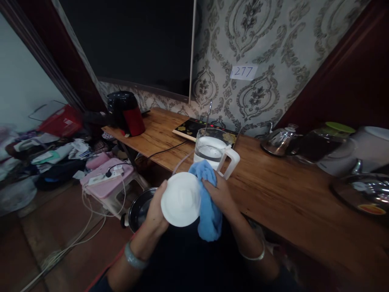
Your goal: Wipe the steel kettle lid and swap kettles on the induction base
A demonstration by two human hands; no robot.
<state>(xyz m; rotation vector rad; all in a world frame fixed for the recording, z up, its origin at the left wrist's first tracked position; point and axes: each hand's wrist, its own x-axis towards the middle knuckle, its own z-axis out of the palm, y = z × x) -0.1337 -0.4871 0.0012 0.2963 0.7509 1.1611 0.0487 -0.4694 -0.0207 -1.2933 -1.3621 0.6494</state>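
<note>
My left hand (156, 211) grips a white round lid (180, 198) by its left edge, with a raised part at its centre facing me. A blue cloth (209, 215) is pinched in my right hand (220, 192), and it touches the lid's right edge before hanging down. Just beyond my hands, a glass kettle (209, 151) with a white handle stands on the wooden table without a lid. Clear liquid seems to be inside it. Behind the kettle's rim rises a thin metal handle (209, 111); its lower end is hard to make out.
Behind the kettle lies a black induction cooker (188, 129). A black-and-red appliance (127, 113) stands left on the wooden table (273, 190). Metal kettles (278, 142) and a green-lidded jug (325, 142) are right. Below left are a pan (141, 207) and a pink stool (106, 178) with cords.
</note>
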